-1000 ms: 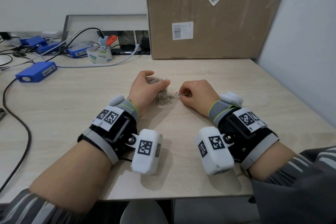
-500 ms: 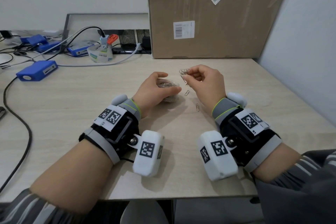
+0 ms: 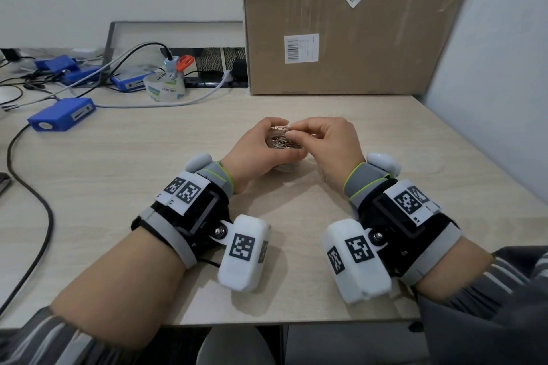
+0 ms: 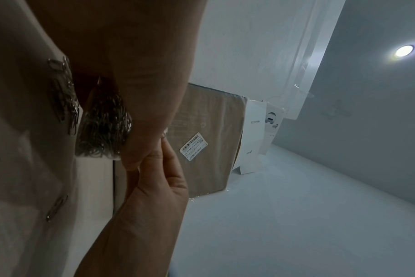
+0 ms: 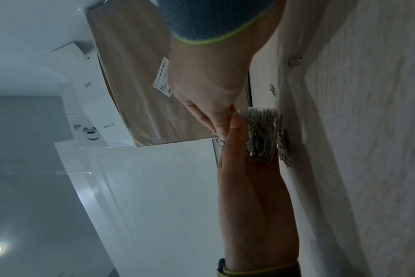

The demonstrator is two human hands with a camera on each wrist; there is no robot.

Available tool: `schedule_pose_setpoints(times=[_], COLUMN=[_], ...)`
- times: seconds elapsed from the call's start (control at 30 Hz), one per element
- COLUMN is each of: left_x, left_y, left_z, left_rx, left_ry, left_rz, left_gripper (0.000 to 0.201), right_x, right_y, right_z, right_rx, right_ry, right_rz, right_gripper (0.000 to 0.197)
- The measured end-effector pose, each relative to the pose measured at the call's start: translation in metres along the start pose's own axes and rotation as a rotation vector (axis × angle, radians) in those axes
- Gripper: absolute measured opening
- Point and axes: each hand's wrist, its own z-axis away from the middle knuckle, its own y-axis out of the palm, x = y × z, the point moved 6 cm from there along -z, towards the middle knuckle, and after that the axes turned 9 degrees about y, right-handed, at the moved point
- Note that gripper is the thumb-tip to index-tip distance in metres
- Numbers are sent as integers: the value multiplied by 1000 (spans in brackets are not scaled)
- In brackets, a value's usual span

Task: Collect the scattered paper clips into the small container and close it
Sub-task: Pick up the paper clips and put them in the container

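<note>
My left hand [image 3: 267, 139] grips a small clear container [image 3: 284, 144] packed with silver paper clips, just above the light wooden table [image 3: 148, 172]. My right hand [image 3: 292, 132] pinches a few paper clips [image 3: 281, 128] right over the container's open top. The left wrist view shows the container [image 4: 102, 127] in my left palm and loose clips [image 4: 64, 97] on the table beside it. In the right wrist view my right fingertips [image 5: 219, 127] hold dangling clips [image 5: 220, 141] next to the container [image 5: 262, 135]. More loose clips [image 5: 283, 148] lie beneath. No lid is in view.
A large cardboard box [image 3: 341, 24] stands at the back of the table. A tape roll [image 3: 164, 89], blue boxes [image 3: 62, 114] and cables [image 3: 32, 195] fill the back left. A grey wall [image 3: 489, 83] borders the right side.
My right hand picked a bunch of clips off the table, lifted them and moved left over the container. My left hand shifted slightly right with the container.
</note>
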Motion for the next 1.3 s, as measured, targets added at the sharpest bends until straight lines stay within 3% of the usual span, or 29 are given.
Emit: schedule_pose_setpoints(times=[0.2, 0.37, 0.47, 0.57, 0.73, 0.87, 1.03, 1.13, 1.23, 1.3], left_x=[-1, -1, 0, 2, 9, 9, 8, 8, 9, 10], left_y=[-2, -5, -10, -17, -31, -33, -35, -36, -39, -43], left_z=[0, -1, -2, -3, -4, -4, -4, -4, -4, -4], left_rx=[-30, -72, -147, -233, -345, -378, -401, -411, -437, -459], left_ry=[14, 25, 15, -7, -53, -59, -54, -62, -71, -80], left_rz=[4, -8, -1, -12, -30, -43, -64, -56, -50, -48], left_gripper=[60, 61, 57, 60, 66, 67, 68, 68, 68, 69], right_x=[6, 6, -6, -21, -38, -33, -21, -19, -18, -23], right_y=[3, -4, -15, -28, -27, -7, 24, 25, 21, 27], right_z=[3, 2, -6, -14, -11, -6, 6, 5, 1, 1], right_rx=[21, -59, -177, -232, 14, 176, 394, 362, 282, 350], right_ry=[-78, -70, 17, 175, 399, 275, 225, 172, 52, -6], right_rz=[80, 54, 57, 213, 667, 616, 150, 34, 206, 439], right_gripper=[17, 25, 32, 45, 50, 46, 26, 19, 13, 33])
